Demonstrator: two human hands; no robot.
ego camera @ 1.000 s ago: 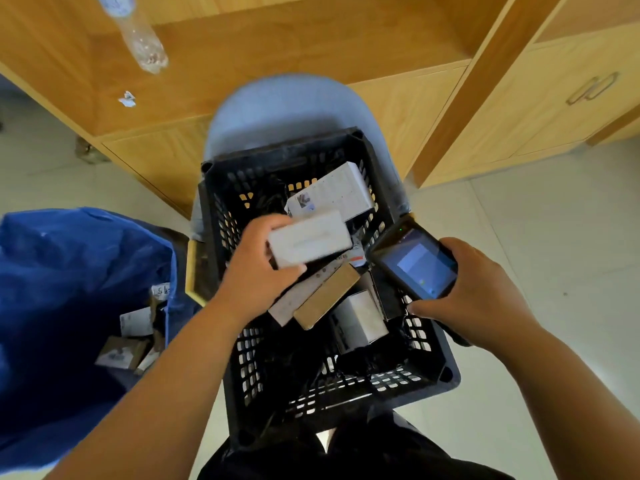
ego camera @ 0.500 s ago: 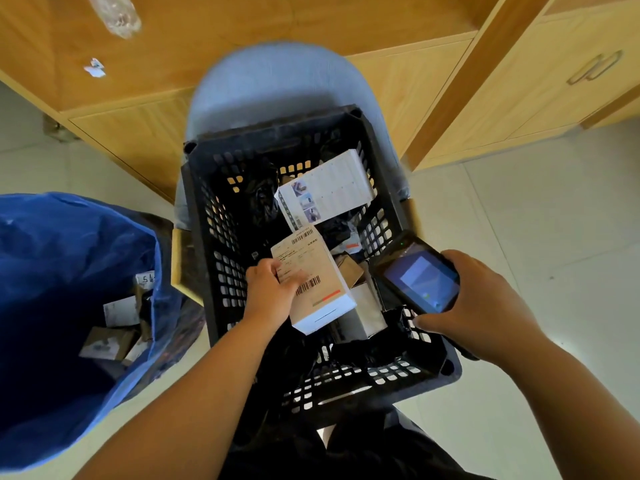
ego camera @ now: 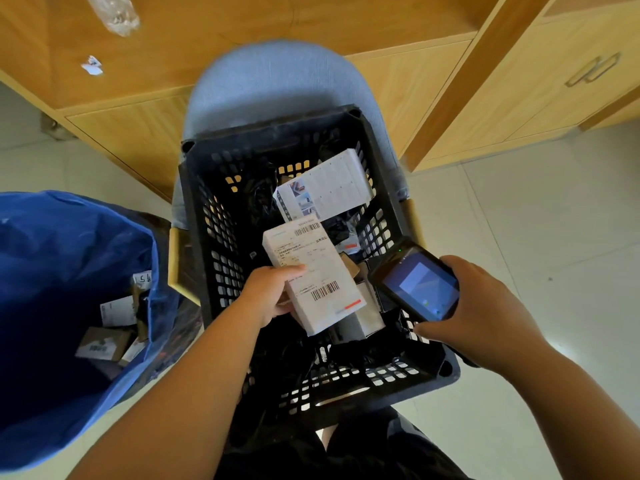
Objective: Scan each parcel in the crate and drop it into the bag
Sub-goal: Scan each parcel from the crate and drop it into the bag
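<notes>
Background stuff: a grey-blue fabric chair sits in the middle with its rounded back up against a light wood cabinet. The chair has pale wooden arms, one poking out on each side. On the cabinet's top there's a crumpled bit of clear plastic and, near it, a small white paper scrap. Off to the right is a darker wood upright, then more cabinet doors, one with a metal bar handle. The floor is pale tile with thin grout lines.
</notes>
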